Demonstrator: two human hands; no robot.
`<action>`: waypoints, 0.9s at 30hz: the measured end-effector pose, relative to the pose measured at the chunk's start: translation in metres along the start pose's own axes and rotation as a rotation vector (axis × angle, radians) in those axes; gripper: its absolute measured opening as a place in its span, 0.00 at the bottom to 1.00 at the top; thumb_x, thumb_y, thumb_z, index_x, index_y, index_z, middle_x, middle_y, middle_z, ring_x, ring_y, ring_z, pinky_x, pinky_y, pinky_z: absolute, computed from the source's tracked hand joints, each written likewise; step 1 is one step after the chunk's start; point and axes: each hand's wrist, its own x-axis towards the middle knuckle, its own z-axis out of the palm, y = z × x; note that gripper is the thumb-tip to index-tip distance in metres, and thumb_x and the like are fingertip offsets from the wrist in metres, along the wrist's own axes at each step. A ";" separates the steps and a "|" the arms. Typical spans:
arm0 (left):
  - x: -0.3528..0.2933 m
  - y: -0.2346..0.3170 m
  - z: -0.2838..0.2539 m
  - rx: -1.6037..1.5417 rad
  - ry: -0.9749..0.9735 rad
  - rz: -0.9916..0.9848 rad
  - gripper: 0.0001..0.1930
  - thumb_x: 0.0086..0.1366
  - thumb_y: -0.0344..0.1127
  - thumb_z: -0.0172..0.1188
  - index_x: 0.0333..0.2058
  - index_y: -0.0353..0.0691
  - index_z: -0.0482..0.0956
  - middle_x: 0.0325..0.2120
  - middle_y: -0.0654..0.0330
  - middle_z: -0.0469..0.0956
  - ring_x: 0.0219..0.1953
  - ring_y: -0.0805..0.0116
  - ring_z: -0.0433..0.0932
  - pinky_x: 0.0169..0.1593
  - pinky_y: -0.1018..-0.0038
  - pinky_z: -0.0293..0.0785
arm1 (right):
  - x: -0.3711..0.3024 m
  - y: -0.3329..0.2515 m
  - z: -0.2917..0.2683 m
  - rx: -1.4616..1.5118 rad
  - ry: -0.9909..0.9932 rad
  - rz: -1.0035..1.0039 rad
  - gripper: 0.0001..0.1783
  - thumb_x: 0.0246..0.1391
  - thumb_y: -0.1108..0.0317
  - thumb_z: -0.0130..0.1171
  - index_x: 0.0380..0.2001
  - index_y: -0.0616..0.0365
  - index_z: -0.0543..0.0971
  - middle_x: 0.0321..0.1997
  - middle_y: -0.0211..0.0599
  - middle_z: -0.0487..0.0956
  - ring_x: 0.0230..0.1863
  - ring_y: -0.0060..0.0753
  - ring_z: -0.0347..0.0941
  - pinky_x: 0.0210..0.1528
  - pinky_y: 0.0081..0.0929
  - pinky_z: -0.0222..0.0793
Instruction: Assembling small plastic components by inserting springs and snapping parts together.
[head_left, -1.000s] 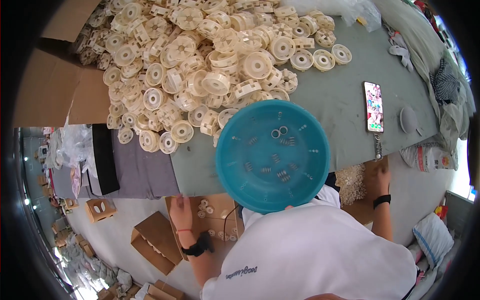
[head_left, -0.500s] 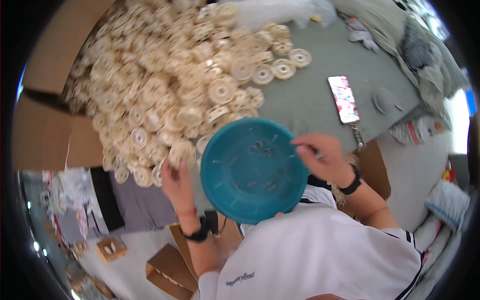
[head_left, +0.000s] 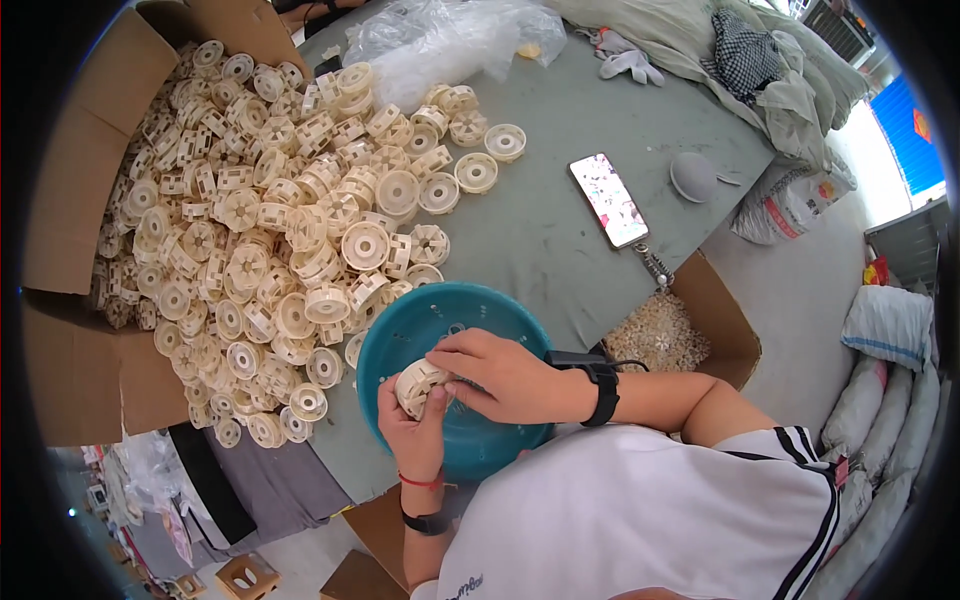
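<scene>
Wheel (head_left: 418,385), cream plastic, round with slotted sides, sits gripped in my left hand (head_left: 412,425) over the teal bowl (head_left: 400,335). My right hand (head_left: 500,375) lies across it, fingers curled onto its top; both hands are closed on it. The bowl rests at the near edge of the grey-green table (head_left: 540,240). To its left, a heap of wheels (head_left: 260,220) spreads into an open cardboard box (head_left: 70,200). A phone (head_left: 609,199) lies face up farther out, with a clear plastic bag (head_left: 450,40) beyond. Below the table edge, a carton (head_left: 715,310) holds small pale pieces. Sacks (head_left: 885,330) lie on the floor at right.
</scene>
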 end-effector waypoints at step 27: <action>0.000 -0.023 0.013 0.221 0.197 0.148 0.22 0.57 0.38 0.63 0.45 0.33 0.67 0.37 0.61 0.72 0.39 0.76 0.70 0.43 0.80 0.68 | -0.008 -0.008 0.011 0.015 -0.014 0.093 0.25 0.45 0.76 0.54 0.49 0.69 0.66 0.49 0.52 0.67 0.48 0.51 0.66 0.50 0.37 0.64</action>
